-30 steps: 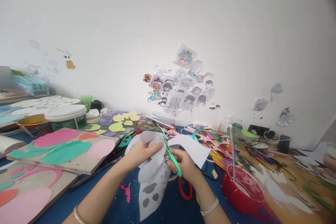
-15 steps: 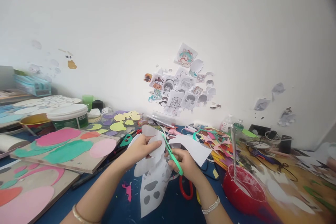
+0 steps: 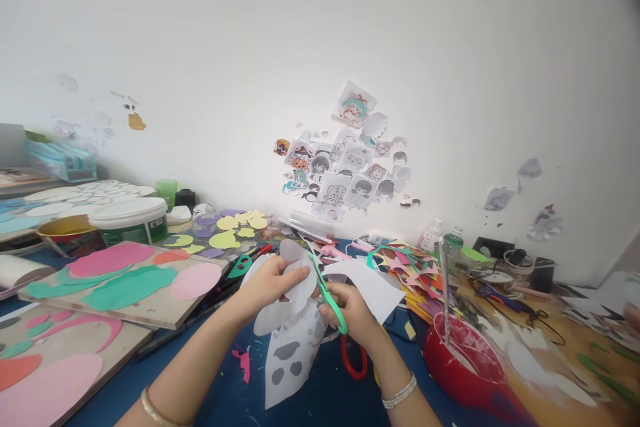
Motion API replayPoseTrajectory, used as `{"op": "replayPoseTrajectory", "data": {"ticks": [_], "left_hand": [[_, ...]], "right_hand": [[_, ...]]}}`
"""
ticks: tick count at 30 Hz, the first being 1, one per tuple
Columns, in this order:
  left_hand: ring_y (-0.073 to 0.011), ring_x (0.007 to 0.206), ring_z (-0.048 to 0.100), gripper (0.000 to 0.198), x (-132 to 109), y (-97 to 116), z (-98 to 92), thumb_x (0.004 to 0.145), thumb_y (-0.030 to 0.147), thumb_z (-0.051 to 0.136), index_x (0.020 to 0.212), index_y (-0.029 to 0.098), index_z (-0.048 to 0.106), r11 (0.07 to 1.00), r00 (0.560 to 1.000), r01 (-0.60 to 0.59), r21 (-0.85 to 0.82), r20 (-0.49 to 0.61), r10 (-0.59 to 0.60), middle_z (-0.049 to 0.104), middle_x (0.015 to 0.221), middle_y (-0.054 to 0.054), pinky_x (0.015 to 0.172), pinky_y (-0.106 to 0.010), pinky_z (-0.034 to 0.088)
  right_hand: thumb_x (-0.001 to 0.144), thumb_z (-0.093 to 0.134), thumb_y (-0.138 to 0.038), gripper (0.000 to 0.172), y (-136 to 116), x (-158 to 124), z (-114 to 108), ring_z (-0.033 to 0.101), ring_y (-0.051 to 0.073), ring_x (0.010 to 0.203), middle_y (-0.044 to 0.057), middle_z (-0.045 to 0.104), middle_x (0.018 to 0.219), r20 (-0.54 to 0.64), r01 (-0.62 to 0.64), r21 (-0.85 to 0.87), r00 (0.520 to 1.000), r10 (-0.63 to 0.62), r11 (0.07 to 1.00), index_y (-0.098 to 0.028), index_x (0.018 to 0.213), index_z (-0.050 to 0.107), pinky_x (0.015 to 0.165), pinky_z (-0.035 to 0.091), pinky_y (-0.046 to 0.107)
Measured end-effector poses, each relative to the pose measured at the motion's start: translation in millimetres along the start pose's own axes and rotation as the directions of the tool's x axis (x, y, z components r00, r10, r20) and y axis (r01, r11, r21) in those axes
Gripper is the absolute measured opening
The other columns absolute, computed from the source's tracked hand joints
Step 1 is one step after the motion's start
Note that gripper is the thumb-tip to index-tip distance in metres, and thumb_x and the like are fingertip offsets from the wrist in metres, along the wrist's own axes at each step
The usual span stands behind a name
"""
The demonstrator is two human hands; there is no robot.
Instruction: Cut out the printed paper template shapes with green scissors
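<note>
My left hand is closed on a white paper sheet printed with grey shapes, pinching its upper part while the rest hangs down toward the blue table. My right hand grips green-handled scissors, whose blades point up and left into the paper's top edge. Both wrists wear bracelets. A red scissor handle lies on the table just under my right hand.
A red bowl of white paste with a stick stands at the right. Coloured paper scraps pile behind it. Wooden boards with pink and green cutouts lie at the left, beside a white-lidded tub. Printed stickers cover the wall.
The paper has turned slightly in my left hand and its hanging part has shifted a little. The scissors stay at the paper's top edge.
</note>
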State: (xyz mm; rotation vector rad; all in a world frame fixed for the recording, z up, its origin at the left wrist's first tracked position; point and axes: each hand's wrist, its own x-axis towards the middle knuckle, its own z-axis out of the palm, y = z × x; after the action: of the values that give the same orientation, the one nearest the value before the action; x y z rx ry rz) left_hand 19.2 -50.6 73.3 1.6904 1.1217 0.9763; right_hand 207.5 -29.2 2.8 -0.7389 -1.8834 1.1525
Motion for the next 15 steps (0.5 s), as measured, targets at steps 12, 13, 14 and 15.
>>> {"op": "replayPoseTrajectory", "data": {"ticks": [12, 13, 14, 15], "left_hand": [[-0.0082, 0.04, 0.037, 0.031, 8, -10, -3.2, 0.068, 0.044, 0.051, 0.052, 0.017, 0.052, 0.998, 0.996, 0.0, 0.064, 0.087, -0.006, 0.038, 0.041, 0.006, 0.038, -0.018, 0.031], [-0.008, 0.04, 0.037, 0.031, 8, -9, -3.3, 0.068, 0.043, 0.051, 0.052, 0.017, 0.052, 0.998, 0.996, 0.005, 0.066, 0.089, -0.01, 0.037, 0.041, 0.007, 0.038, -0.018, 0.031], [-0.0079, 0.04, 0.036, 0.03, 8, -9, -3.4, 0.067, 0.043, 0.051, 0.052, 0.017, 0.051, 0.998, 0.996, 0.007, 0.065, 0.089, -0.013, 0.036, 0.041, 0.007, 0.038, -0.018, 0.031], [-0.0078, 0.04, 0.036, 0.03, 8, -8, -3.4, 0.067, 0.043, 0.051, 0.052, 0.018, 0.05, 0.998, 0.996, 0.01, 0.065, 0.091, -0.016, 0.036, 0.041, 0.007, 0.038, -0.018, 0.032]], "right_hand": [[0.069, 0.06, -0.048, 0.044, 0, 1, 0, 0.037, 0.008, 0.047, -0.001, 0.047, 0.059, 0.063, 0.006, 0.053, 0.998, -0.01, 0.999, -0.013, 0.096, 0.059, 0.041, 0.029, 0.019], [0.07, 0.06, -0.048, 0.044, 1, 1, 0, 0.037, 0.008, 0.047, -0.001, 0.047, 0.06, 0.067, 0.008, 0.054, 0.998, -0.012, 0.999, -0.013, 0.097, 0.059, 0.041, 0.029, 0.019], [0.07, 0.06, -0.048, 0.044, 3, 2, 0, 0.037, 0.008, 0.047, -0.001, 0.047, 0.06, 0.068, 0.011, 0.051, 0.998, -0.015, 0.999, -0.014, 0.097, 0.059, 0.041, 0.029, 0.019], [0.07, 0.06, -0.048, 0.044, 4, 2, -1, 0.036, 0.008, 0.047, -0.001, 0.046, 0.06, 0.068, 0.014, 0.046, 0.998, -0.017, 0.999, -0.014, 0.097, 0.059, 0.042, 0.029, 0.019]]}}
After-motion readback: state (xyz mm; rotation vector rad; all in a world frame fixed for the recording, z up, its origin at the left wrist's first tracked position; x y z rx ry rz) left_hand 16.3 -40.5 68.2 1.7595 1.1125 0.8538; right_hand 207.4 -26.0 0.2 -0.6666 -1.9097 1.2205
